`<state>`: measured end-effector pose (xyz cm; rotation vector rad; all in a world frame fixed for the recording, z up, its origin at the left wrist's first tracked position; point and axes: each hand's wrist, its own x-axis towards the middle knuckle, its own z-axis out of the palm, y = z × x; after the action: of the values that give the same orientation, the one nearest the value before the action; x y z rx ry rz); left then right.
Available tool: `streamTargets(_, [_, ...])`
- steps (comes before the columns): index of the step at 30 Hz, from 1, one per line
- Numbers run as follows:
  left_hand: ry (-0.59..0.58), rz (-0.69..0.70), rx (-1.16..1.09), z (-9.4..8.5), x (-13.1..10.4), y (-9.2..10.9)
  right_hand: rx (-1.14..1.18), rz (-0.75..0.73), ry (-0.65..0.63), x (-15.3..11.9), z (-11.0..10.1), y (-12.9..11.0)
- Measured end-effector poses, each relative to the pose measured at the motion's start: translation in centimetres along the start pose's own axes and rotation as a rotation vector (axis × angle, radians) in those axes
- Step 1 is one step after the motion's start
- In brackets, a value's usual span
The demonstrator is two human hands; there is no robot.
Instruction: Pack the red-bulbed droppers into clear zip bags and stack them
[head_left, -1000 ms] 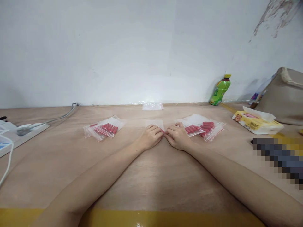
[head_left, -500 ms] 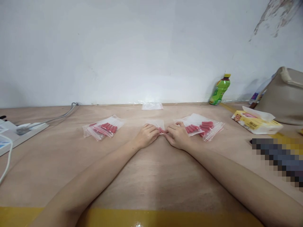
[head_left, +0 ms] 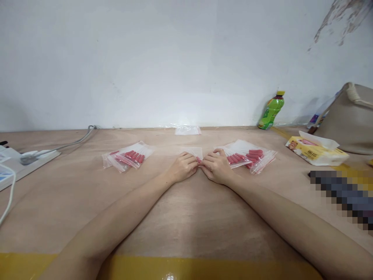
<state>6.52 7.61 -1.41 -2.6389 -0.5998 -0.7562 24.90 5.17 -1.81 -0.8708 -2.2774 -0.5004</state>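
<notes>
In the middle of the table, a small clear zip bag [head_left: 194, 151] lies between my hands, with a bit of something red inside it. My left hand [head_left: 184, 167] pinches the bag's near edge from the left. From the right, my right hand [head_left: 215, 166] pinches the same edge, its fingertips almost meeting those of the left. Fingers hide most of the bag's contents. Just right of my right hand lie overlapping zip bags [head_left: 240, 149] holding red stick-like pieces [head_left: 254, 154]. A similar pile of filled zip bags [head_left: 128, 156] rests to the left.
Flat clear bags [head_left: 188, 130] lie against the wall. At right are a green drink bottle [head_left: 271, 112], a yellow tissue pack [head_left: 316, 151], a beige bag [head_left: 346, 116] and a blurred dark object [head_left: 340, 194]. A power strip [head_left: 43, 157] with cables sits at left.
My fingertips have drawn closer together along the bag's near edge, covering more of the red contents. The piles on both sides have stayed put.
</notes>
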Motion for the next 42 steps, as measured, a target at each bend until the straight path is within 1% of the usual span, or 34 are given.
streamTargets(4, [0.018, -0.03, 0.01, -0.1, -0.1, 0.0, -0.008, -0.001, 0.006, -0.1, -0.1, 0.1])
streamTargets(7, [0.024, -0.043, 0.019, -0.6, -0.5, 0.0, -0.007, 0.009, 0.011, -0.4, -0.2, 0.2])
streamTargets(15, [-0.014, -0.05, 0.045, -3.3, -3.0, -0.8, 0.004, 0.061, -0.009, -0.7, -0.8, 0.3])
streamTargets(17, [-0.022, -0.057, 0.059, -3.8, -3.5, -1.1, 0.002, 0.063, -0.009, -0.7, -0.9, 0.2])
streamTargets(25, [-0.025, -0.108, 0.085, -3.7, -4.1, -1.2, -0.03, 0.084, -0.016, -1.1, -0.9, 0.6])
streamTargets(27, [-0.026, -0.113, 0.071, -4.0, -4.1, -1.0, 0.004, 0.069, -0.045, -1.1, -0.8, 0.4])
streamTargets(29, [-0.055, -0.136, 0.041, -4.5, -4.1, -0.8, 0.045, 0.065, -0.087, -0.9, -0.5, -0.1])
streamTargets(31, [-0.09, -0.223, 0.058, -4.9, -4.3, -1.0, 0.067, 0.083, -0.118, -0.7, -0.2, -0.4])
streamTargets(32, [-0.098, -0.309, 0.105, -5.0, -4.5, -1.2, 0.071, 0.086, -0.124, -0.6, -0.1, -0.5])
streamTargets(35, [-0.088, -0.677, 0.364, -5.1, -5.5, -2.7, 0.066, 0.055, -0.119, -0.2, -0.4, 0.3])
streamTargets(37, [-0.141, -0.886, 0.493, -5.3, -6.3, -4.0, 0.048, 0.084, -0.1, -0.1, -1.1, 1.7])
streamTargets(39, [-0.235, -1.006, 0.549, -5.7, -7.0, -5.0, 0.042, 0.172, -0.078, -0.4, -2.4, 3.6])
streamTargets(40, [-0.283, -1.038, 0.561, -5.9, -7.2, -5.3, 0.046, 0.218, -0.067, -0.8, -3.1, 4.7])
streamTargets(42, [-0.36, -1.052, 0.57, -6.2, -7.4, -5.6, 0.064, 0.282, -0.061, -2.1, -5.0, 6.6])
